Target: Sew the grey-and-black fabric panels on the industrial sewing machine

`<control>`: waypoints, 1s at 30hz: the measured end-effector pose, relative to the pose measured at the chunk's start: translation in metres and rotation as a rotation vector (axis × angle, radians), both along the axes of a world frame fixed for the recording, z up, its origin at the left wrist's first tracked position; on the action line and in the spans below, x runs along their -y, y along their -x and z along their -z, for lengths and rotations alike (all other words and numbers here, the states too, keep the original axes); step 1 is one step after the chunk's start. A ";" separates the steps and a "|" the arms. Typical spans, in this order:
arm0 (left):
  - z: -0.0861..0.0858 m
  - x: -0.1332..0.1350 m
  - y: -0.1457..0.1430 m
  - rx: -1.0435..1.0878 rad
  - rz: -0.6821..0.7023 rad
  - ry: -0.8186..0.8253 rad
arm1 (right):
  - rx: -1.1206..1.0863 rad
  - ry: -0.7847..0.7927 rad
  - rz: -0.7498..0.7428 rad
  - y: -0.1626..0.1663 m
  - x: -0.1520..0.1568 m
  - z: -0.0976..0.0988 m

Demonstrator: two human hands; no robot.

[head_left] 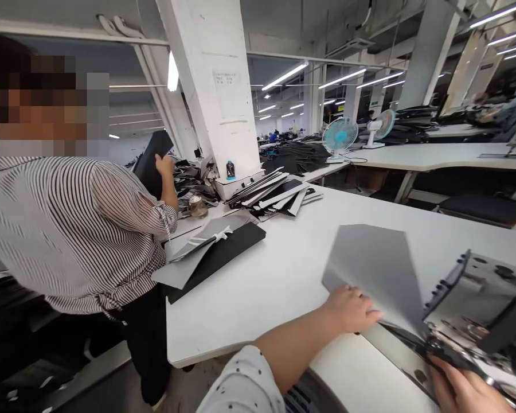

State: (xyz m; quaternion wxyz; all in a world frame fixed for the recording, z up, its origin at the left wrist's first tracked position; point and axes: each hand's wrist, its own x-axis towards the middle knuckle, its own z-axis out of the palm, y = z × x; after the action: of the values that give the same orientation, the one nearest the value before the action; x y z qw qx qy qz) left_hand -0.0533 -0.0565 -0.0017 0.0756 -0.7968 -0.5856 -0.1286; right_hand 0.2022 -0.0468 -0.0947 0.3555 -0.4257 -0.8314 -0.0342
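Your left grip (352, 310) pinches a corner of the sheet (370, 264); it looks light and bendy. Right grip (464, 393), below the sheet: can't tell.

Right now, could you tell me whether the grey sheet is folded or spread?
Spread: the grey sheet shows one smooth face without a crease, with the left hand holding its near edge.

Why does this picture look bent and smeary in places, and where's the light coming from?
Head view: the wide lens tilts the pillar and bows the table edge; ceiling tube lights spread even light, shadows faint; the shiny metal part near the right hand glares and smears; the left hand at the grey sheet is sharp.
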 end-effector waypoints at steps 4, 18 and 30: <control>-0.019 0.058 -0.013 0.000 0.102 0.191 | 0.042 0.077 0.093 0.015 0.032 -0.049; -0.004 0.010 -0.061 0.065 0.296 0.115 | 0.180 0.166 0.204 0.038 0.037 -0.083; -0.001 0.000 -0.060 0.188 0.305 0.178 | 0.138 0.169 0.228 0.044 0.029 -0.082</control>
State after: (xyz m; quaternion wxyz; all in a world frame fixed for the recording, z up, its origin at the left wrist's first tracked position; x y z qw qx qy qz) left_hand 0.0070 -0.0567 -0.0012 -0.0703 -0.8643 -0.4716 -0.1601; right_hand 0.1578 -0.0759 -0.0126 0.2543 -0.5422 -0.8002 -0.0335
